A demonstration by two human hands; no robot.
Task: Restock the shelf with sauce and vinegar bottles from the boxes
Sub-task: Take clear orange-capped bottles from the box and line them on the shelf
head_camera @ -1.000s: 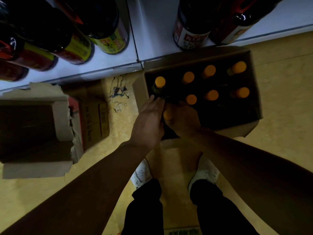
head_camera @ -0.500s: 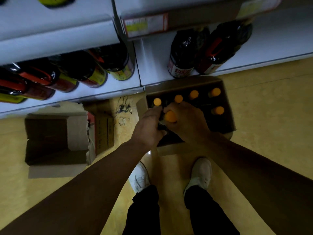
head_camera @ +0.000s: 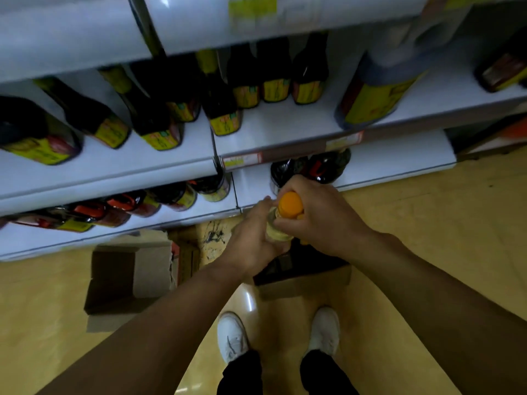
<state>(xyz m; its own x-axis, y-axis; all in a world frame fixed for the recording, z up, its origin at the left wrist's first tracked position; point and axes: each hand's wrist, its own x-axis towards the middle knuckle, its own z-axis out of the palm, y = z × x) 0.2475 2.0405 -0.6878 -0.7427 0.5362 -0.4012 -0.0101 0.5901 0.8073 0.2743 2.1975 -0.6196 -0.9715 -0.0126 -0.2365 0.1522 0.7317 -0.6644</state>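
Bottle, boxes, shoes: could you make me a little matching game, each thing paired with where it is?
Things:
1. orange-capped bottle
2. torn empty box
3. white shoes
4. dark yellow-label bottles

Places:
A. standing on the middle shelf
B. on the floor at the left
C. held between the left hand and right hand
D. on the floor at the bottom

Pairs: 1-C, 2-B, 3-D, 4-A

- Arms: both forearms point(head_camera: 159, 317) bare to the frame edge; no sleeves, watch or rings visible.
- Legs: black trousers point(head_camera: 242, 374), both legs.
- Feet: white lace-up sneakers point(head_camera: 232, 336), laces visible on left shoe.
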